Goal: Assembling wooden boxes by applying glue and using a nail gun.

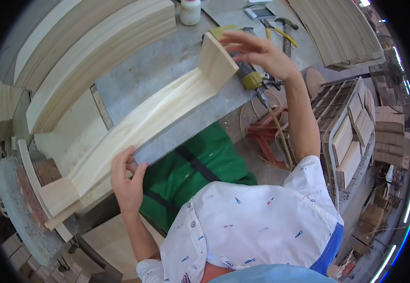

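Note:
A long pale wooden board (143,120) lies slantwise over the metal worktable (129,89). An upright wooden end panel (216,63) stands at its far right end, and a smaller end block (61,195) sits at the near left end. My left hand (127,181) is curled at the board's near edge, thumb apart from the fingers. My right hand (261,54) is beside the upright panel, fingers spread, with fingertips at its top and right edge. Behind that panel, under my right hand, lies a green and dark power tool (249,78) with an air hose fitting.
Stacked curved wooden boards (106,45) fill the far left. A white jar (190,12), yellow-handled pliers (280,33) and a hammer (287,35) lie at the back. More boards (337,30) are piled far right. A rack with wooden pieces (348,146) stands at right.

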The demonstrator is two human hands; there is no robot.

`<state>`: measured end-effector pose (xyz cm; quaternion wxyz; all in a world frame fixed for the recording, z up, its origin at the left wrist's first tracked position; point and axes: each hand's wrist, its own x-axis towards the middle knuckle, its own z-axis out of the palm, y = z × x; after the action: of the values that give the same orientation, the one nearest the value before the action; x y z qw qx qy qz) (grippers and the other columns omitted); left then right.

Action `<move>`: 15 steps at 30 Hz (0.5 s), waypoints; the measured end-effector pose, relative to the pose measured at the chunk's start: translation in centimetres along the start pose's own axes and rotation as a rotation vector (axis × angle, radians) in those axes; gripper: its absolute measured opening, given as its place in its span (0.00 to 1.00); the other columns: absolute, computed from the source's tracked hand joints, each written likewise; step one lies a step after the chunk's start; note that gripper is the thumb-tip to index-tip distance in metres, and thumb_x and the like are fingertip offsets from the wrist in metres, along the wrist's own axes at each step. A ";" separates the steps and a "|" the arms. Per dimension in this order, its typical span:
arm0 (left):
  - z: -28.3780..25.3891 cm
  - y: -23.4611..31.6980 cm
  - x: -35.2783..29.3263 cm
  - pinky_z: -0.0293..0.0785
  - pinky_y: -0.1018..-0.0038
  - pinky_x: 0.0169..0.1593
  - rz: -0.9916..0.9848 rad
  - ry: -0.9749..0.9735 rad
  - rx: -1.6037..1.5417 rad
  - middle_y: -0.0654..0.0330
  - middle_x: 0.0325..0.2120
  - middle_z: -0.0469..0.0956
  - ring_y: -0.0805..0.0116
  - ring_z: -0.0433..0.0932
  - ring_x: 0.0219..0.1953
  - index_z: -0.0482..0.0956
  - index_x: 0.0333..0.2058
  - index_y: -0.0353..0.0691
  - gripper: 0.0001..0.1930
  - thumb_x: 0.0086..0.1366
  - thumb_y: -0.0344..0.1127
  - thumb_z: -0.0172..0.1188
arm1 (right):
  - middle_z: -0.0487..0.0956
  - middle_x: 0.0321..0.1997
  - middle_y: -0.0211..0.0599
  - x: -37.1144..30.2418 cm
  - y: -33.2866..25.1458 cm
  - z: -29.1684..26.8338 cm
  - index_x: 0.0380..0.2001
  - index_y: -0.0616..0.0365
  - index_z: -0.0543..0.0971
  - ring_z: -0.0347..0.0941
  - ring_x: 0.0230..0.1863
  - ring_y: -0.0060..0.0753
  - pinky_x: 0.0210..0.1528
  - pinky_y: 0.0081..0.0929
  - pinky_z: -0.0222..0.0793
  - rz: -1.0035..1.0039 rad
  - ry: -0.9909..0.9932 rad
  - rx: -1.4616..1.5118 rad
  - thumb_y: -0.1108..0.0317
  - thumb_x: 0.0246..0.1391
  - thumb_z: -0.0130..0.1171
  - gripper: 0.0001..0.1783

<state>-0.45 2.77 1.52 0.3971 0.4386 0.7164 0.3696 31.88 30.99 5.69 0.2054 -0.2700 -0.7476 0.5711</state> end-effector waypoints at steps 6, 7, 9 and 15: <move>-0.3 0.0 5.4 0.52 0.58 0.63 0.475 0.064 0.736 0.45 0.59 0.59 0.46 0.56 0.62 0.64 0.58 0.41 0.43 0.41 0.40 0.72 | 0.74 0.54 0.43 10.4 3.9 -4.4 0.59 0.62 0.64 0.69 0.55 0.37 0.57 0.30 0.64 0.115 0.501 -0.493 0.67 0.48 0.61 0.34; -0.1 -0.2 6.0 0.53 0.58 0.62 0.480 0.042 0.753 0.46 0.59 0.59 0.46 0.56 0.61 0.64 0.58 0.41 0.44 0.40 0.41 0.72 | 0.74 0.54 0.43 12.1 4.7 -4.8 0.59 0.62 0.64 0.69 0.55 0.37 0.57 0.30 0.64 0.034 0.491 -0.483 0.67 0.48 0.61 0.34; 0.0 -0.8 6.5 0.53 0.56 0.62 0.436 0.011 0.746 0.46 0.58 0.60 0.46 0.58 0.60 0.65 0.58 0.41 0.44 0.40 0.42 0.72 | 0.73 0.54 0.45 15.2 6.5 -4.8 0.60 0.60 0.62 0.68 0.55 0.40 0.58 0.33 0.62 0.170 0.451 -0.508 0.66 0.44 0.66 0.40; 0.4 -1.4 6.9 0.53 0.56 0.61 0.481 0.051 0.635 0.47 0.56 0.62 0.47 0.60 0.58 0.67 0.56 0.39 0.42 0.39 0.44 0.72 | 0.74 0.52 0.43 19.6 8.7 -5.2 0.58 0.58 0.64 0.68 0.54 0.41 0.60 0.32 0.59 -0.013 0.257 -0.251 0.68 0.36 0.70 0.43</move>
<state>-2.65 8.75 -1.52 0.1261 0.6855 0.6814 0.2231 21.46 49.10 -1.33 0.2676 -0.3595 -0.7822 0.4328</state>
